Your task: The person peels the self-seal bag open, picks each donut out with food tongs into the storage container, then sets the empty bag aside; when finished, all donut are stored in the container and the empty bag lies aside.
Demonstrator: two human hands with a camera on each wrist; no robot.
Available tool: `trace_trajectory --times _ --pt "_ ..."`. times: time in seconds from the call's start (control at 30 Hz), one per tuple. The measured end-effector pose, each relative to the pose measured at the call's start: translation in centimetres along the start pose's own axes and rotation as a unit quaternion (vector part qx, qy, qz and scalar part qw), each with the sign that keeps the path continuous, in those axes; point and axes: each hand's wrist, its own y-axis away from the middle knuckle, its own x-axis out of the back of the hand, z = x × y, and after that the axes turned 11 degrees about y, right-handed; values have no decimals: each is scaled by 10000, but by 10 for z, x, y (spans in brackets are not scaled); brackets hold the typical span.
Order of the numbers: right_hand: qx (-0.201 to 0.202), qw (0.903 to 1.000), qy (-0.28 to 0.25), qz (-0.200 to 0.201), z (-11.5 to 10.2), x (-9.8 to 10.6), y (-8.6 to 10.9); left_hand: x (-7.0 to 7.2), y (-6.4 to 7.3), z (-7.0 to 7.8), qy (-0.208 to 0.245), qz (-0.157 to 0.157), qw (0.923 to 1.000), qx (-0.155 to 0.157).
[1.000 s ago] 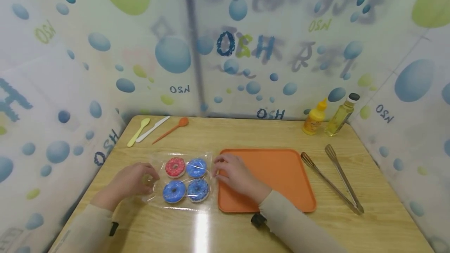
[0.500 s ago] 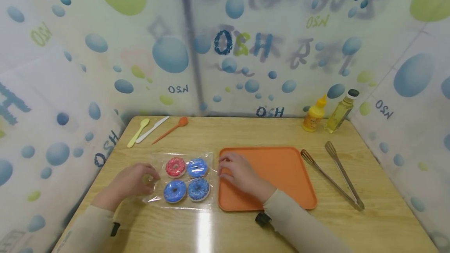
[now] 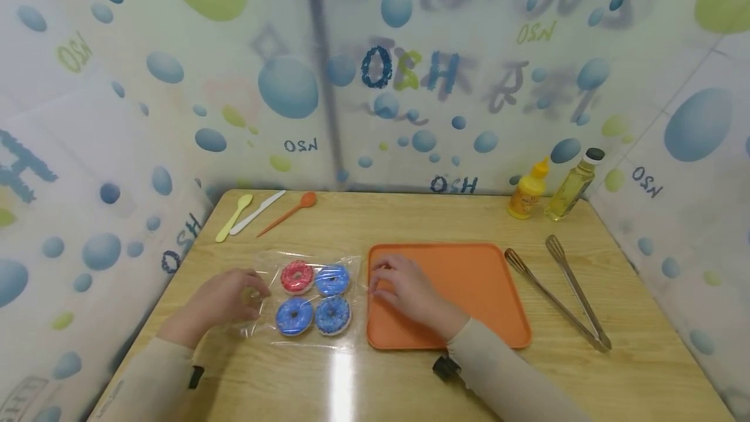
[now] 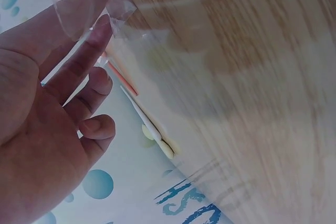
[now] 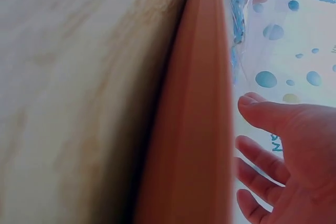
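A clear plastic bag (image 3: 310, 338) lies on the table, holding a red-iced donut (image 3: 296, 277) and three blue-iced ones, such as the front-left blue donut (image 3: 295, 316). My left hand (image 3: 225, 305) pinches the bag's left edge; in the left wrist view, film shows at the thumb and index fingertips, and the other fingers are loosely bent. My right hand (image 3: 410, 292) hovers over the left part of an orange tray (image 3: 469, 298), just right of the bag. Its fingers are spread and loosely bent, with nothing between them in the right wrist view.
Metal tongs (image 3: 577, 301) lie spread right of the tray. A yellow squeeze bottle (image 3: 529, 189) and an oil bottle (image 3: 574, 185) stand at the back right. At the back left lie a yellow spoon (image 3: 234, 218), a white knife (image 3: 258, 212) and an orange spoon (image 3: 288, 213).
My right hand has drawn slightly right, from the bag's right edge to over the tray. The left hand stays at the bag's left edge, and the bag lies in the same place.
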Motion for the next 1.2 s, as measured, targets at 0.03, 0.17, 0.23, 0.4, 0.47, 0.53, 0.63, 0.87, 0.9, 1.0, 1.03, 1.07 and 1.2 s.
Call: trace_trajectory --times 0.03,0.17,0.23,0.4,0.47,0.53,0.63,0.87,0.9,1.0,1.03,1.07,1.2 --pt "-13 10000 -31 4 0 0 0 0 0 0 -18 6 10000 -49" --pt "-8 9998 -135 166 2 3 0 1 -2 -1 -51 0 9998 -201" --pt "54 9995 -144 284 2 4 -2 1 -2 -1 -46 -8 9998 -195" --pt "201 9993 -37 304 2 4 -11 1 -2 -1 10 -30 9998 -183" --pt "205 9996 -19 180 1 3 -15 0 -1 -1 19 -31 9998 -194" --pt "241 9997 -50 64 -1 2 -19 1 -1 -1 12 -28 9997 -223" --pt "290 9993 -170 -133 -5 2 -25 1 -1 -1 34 -30 9999 -136" --pt "114 9990 69 -425 -12 2 -31 3 -1 -2 134 -70 9999 -13" --pt "90 9989 104 -439 -12 2 -31 2 -1 -2 142 -66 9999 -18" --pt "38 9988 185 -446 -13 3 -31 1 -1 -4 140 -48 9998 -109" --pt "39 9989 204 -412 -12 3 -30 0 -2 -4 133 -39 9998 -143" --pt "37 9991 209 -371 -12 3 -30 1 -2 -4 116 -32 9998 -181" --pt "55 9994 310 -142 -9 3 -27 0 -2 -3 65 2 9997 -229"
